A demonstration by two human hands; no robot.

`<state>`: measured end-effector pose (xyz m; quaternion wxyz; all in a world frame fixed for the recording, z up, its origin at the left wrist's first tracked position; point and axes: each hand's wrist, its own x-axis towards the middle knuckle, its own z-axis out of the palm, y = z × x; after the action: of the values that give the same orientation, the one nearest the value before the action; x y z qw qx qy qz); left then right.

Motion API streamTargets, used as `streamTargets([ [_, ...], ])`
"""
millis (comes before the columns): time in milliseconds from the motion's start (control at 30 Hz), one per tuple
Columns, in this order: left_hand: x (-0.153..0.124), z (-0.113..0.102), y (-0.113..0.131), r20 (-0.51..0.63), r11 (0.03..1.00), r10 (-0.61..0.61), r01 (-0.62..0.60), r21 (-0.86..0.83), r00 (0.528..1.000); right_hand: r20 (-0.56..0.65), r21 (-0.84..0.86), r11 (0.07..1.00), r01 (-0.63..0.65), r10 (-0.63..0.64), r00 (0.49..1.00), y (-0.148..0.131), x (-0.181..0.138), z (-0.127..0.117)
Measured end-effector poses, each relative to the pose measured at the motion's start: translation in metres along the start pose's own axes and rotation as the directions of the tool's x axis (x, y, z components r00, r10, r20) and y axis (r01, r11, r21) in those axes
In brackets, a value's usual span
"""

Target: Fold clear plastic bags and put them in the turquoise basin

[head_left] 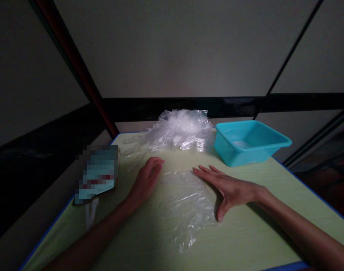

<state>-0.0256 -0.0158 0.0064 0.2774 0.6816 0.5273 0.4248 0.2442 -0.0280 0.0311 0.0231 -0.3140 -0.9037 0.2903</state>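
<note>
A thin, clear plastic piece [190, 203], wrinkled and bag-like or glove-like, lies on the pale green tabletop [149, 241] between my hands. My right hand [228, 188] is open over its right edge, fingers spread and thumb pointing down toward me. At the upper left of the plastic, my left hand [149, 175] hovers or rests with loosely bent fingers and nothing visible in them. Behind both hands, a crumpled heap of similar clear plastic [183, 130] sits at the table's far edge. The exact kind of plastic item is hard to make out.
A turquoise plastic basin [245, 154] stands at the back right. On the left edge is a device-like object with a blurred-out screen [100, 175], and a pale strip [92, 212] lies below it. A light wall with a dark band [160, 107] rises behind the table.
</note>
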Motion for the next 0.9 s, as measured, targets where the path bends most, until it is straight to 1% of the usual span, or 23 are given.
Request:
streamTargets([
  [133, 0.000, 0.000, 0.000, 0.004, 1.000, -0.011, 0.011, -0.001, 1.000, 0.005, 0.017, 0.999, -0.029, 0.029, 1.000, -0.002, 0.000, -0.001],
  [267, 0.000, 0.000, 0.000, 0.004, 1.000, -0.008, 0.008, 0.016, 1.000, 0.003, 0.025, 0.999, -0.029, 0.029, 1.000, -0.002, 0.002, -0.003],
  [533, -0.001, 0.000, 0.000, -0.011, 1.000, -0.004, 0.004, 0.002, 1.000, -0.049, -0.014, 1.000, -0.018, 0.017, 0.999, 0.012, 0.011, -0.005],
  [700, 0.000, 0.000, -0.003, 0.004, 1.000, -0.001, 0.001, -0.010, 1.000, -0.098, -0.027, 0.997, -0.066, 0.063, 0.993, 0.019, 0.015, -0.005],
  [800, 0.000, 0.001, -0.004, 0.002, 1.000, 0.007, -0.007, -0.001, 1.000, -0.106, -0.012, 0.997, -0.082, 0.081, 0.991, 0.020, 0.015, -0.006],
  [900, 0.001, 0.001, -0.005, -0.003, 1.000, 0.008, -0.008, -0.007, 1.000, -0.120, 0.024, 0.998, -0.062, 0.065, 0.991, 0.020, 0.013, -0.008],
])
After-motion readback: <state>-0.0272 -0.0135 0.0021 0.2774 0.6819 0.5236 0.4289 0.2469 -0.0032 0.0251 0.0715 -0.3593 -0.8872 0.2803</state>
